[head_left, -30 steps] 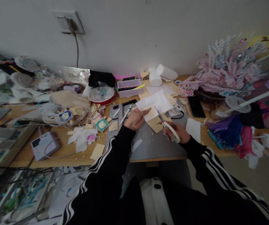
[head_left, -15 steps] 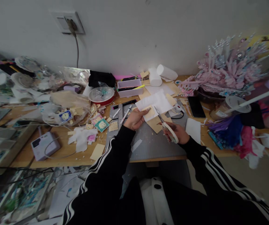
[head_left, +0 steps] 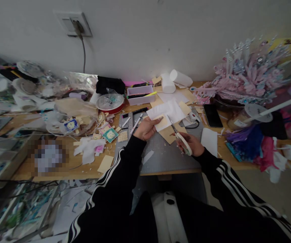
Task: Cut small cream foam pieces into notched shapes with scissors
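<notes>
My left hand [head_left: 146, 129] pinches a white sheet [head_left: 169, 109] together with a small cream-coloured piece [head_left: 162, 121] lying on it. In my right hand [head_left: 190, 143] is a pair of scissors with white handles [head_left: 185, 143]. Its blades point up and left, at the edge of the white sheet beside the cream piece. A tan card [head_left: 170, 135] lies under the sheet on the grey cutting mat [head_left: 160, 158]. Whether the blades are apart is too small to make out.
Left of the mat's middle lie a ruler [head_left: 130, 124] and a white pen [head_left: 136, 123]. Behind stands a lilac box [head_left: 140, 95] with pens. To the right are a black phone [head_left: 212, 115], a lidded cup [head_left: 251, 116] and pink crown-like ornaments [head_left: 251, 74].
The scissors and my right hand have shifted very slightly. My left hand keeps its grip on the white sheet and the cream piece.
</notes>
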A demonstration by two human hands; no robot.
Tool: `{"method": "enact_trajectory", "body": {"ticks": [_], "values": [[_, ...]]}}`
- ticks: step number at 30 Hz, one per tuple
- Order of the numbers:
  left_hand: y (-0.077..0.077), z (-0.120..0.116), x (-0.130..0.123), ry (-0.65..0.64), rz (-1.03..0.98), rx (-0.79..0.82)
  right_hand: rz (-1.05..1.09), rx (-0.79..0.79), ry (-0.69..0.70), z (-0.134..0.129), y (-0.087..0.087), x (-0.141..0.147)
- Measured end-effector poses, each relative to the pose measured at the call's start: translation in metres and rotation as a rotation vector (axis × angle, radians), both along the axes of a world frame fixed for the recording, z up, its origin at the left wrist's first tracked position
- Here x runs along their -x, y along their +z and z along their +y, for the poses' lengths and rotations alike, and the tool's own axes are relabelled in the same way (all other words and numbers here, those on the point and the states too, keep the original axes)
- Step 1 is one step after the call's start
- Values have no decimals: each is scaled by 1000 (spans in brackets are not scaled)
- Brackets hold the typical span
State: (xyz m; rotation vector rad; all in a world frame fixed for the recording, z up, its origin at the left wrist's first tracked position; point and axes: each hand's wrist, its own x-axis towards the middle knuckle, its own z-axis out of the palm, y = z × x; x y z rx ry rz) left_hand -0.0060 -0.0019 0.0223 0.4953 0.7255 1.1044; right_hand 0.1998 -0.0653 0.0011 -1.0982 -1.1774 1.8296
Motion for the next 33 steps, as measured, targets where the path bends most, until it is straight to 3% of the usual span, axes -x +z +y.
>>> {"method": "enact_trajectory", "body": {"ticks": [15,33], "values": [[2,-1,0,-7,10,17,15,52,-29,-1,0,1],[-1,-1,-1,-66,13,-14,11,-56,1,3,-2,1]]}}
